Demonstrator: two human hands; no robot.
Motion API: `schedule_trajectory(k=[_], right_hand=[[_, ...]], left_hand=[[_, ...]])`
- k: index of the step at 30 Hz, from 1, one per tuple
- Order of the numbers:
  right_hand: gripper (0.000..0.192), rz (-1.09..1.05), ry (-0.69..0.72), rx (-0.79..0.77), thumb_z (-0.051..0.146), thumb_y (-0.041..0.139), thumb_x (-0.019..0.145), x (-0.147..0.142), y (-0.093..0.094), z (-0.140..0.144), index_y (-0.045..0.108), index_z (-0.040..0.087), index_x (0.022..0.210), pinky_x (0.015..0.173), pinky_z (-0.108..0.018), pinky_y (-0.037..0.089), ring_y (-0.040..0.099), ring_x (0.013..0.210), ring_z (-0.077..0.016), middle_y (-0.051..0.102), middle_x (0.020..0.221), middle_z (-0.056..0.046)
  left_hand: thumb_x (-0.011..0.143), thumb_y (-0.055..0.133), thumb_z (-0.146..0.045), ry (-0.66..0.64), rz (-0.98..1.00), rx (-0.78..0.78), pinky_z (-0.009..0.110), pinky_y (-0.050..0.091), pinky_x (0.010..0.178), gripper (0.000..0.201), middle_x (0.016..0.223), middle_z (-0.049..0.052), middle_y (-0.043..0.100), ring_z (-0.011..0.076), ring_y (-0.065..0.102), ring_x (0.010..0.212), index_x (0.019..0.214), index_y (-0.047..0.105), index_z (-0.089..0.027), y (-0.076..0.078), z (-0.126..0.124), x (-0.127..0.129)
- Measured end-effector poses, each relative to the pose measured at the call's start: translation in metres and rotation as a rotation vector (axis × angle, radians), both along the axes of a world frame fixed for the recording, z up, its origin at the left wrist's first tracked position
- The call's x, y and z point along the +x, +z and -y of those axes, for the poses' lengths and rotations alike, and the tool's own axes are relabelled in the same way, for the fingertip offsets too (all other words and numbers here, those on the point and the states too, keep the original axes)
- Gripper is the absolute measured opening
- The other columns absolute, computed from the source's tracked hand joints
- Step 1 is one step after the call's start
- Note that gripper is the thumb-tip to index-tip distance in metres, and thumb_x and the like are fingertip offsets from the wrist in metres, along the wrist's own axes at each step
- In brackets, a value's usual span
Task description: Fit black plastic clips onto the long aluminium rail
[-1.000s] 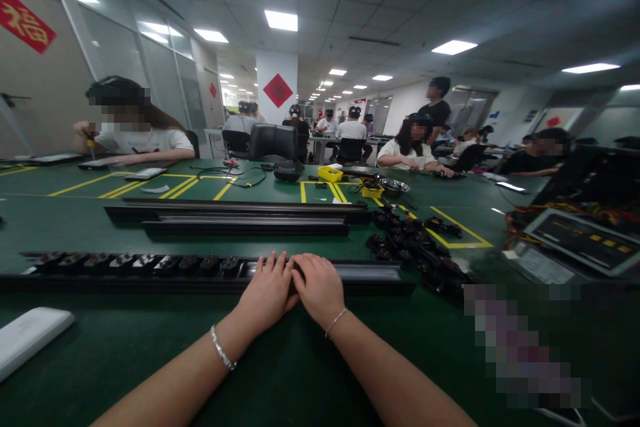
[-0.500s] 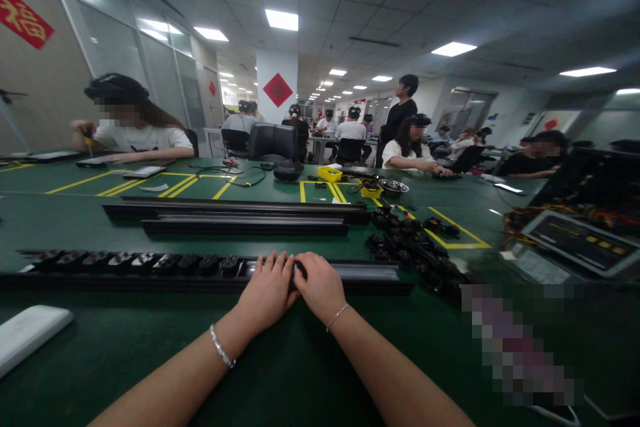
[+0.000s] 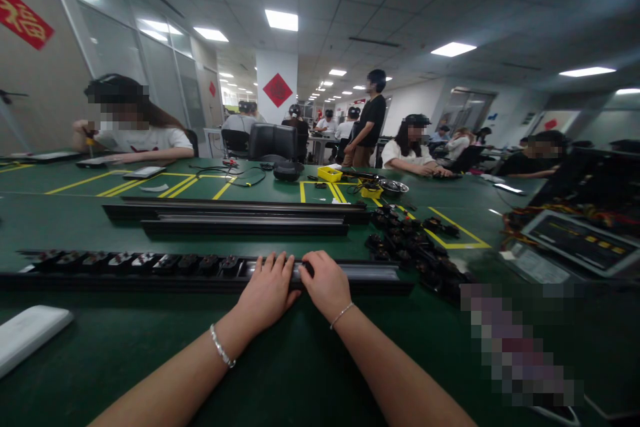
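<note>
A long black rail [image 3: 373,272] lies crosswise in front of me, with a pale metallic inner channel at its right part. Several black modules with metal contacts [image 3: 187,263] sit in a row along its left part. My left hand [image 3: 267,288] lies over the rail just right of that row, palm down with its fingers stretched out; what is under the palm is hidden. Close beside it, my right hand [image 3: 326,283] is curled at the rail, thumb and fingers closed around a small black module [image 3: 308,269], mostly hidden by the fingers.
Two more black rails [image 3: 245,227] lie behind. A pile of loose black modules [image 3: 400,240] is at the right, near a metal-cased power unit [image 3: 575,240] with wires. A white object [image 3: 33,333] lies at left. Co-workers sit across the green table [image 3: 150,347].
My right hand has moved slightly right along the rail with the small black module, widening the gap to my left hand. The left hand stays put. A standing person in the background has moved left.
</note>
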State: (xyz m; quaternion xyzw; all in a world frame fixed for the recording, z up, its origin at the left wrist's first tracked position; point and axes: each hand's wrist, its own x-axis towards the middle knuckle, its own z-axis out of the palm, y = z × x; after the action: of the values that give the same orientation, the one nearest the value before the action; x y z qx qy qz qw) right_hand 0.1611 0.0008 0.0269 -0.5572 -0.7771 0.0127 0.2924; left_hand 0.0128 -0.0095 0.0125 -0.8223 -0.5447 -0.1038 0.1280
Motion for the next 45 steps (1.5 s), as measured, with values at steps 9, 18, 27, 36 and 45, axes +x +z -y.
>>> schedule_trajectory(k=[9, 18, 27, 36, 45], right_hand=[[0.015, 0.017, -0.165, -0.055, 0.024, 0.052, 0.077, 0.001, 0.005, -0.003, 0.058, 0.023, 0.091, 0.080, -0.028, 0.035, 0.054, 0.088, -0.0165, 0.060, 0.092, -0.002], [0.021, 0.006, -0.209, -0.123, 0.027, 0.050, 0.077, 0.009, 0.006, -0.005, 0.058, 0.021, 0.095, 0.088, -0.031, 0.030, 0.054, 0.093, -0.0188, 0.062, 0.095, -0.005], [0.015, 0.019, -0.213, -0.141, 0.024, 0.048, 0.077, 0.011, 0.008, -0.004, 0.058, 0.021, 0.087, 0.084, -0.030, 0.030, 0.054, 0.089, -0.0183, 0.062, 0.089, -0.003], [0.020, 0.015, -0.236, -0.109, 0.023, 0.049, 0.075, 0.017, 0.007, -0.005, 0.056, 0.021, 0.093, 0.082, -0.029, 0.031, 0.054, 0.089, -0.0187, 0.063, 0.091, -0.004], [0.022, 0.021, -0.259, -0.144, 0.022, 0.050, 0.073, 0.024, 0.009, -0.006, 0.057, 0.019, 0.094, 0.082, -0.029, 0.033, 0.055, 0.088, -0.0195, 0.064, 0.090, -0.005]], left_hand=[[0.081, 0.049, -0.042, -0.007, 0.005, 0.023, 0.051, 0.029, 0.102, 0.058, 0.134, 0.017, 0.046, 0.0332, 0.040, 0.122, 0.131, 0.042, -0.012, -0.001, 0.001, 0.000], [0.081, 0.048, -0.042, 0.005, -0.013, 0.004, 0.051, 0.029, 0.102, 0.059, 0.134, 0.017, 0.046, 0.0335, 0.040, 0.123, 0.132, 0.041, -0.012, 0.001, 0.001, 0.001], [0.081, 0.048, -0.043, 0.004, -0.001, 0.010, 0.051, 0.029, 0.102, 0.061, 0.133, 0.016, 0.047, 0.0339, 0.040, 0.122, 0.132, 0.041, -0.012, -0.001, -0.001, -0.001], [0.080, 0.050, -0.044, 0.000, 0.025, 0.029, 0.052, 0.027, 0.102, 0.060, 0.132, 0.016, 0.047, 0.0329, 0.040, 0.122, 0.131, 0.042, -0.013, -0.002, 0.000, -0.001], [0.080, 0.049, -0.043, -0.003, 0.024, 0.039, 0.051, 0.027, 0.102, 0.059, 0.131, 0.015, 0.048, 0.0326, 0.040, 0.121, 0.131, 0.041, -0.014, -0.003, -0.001, -0.001]])
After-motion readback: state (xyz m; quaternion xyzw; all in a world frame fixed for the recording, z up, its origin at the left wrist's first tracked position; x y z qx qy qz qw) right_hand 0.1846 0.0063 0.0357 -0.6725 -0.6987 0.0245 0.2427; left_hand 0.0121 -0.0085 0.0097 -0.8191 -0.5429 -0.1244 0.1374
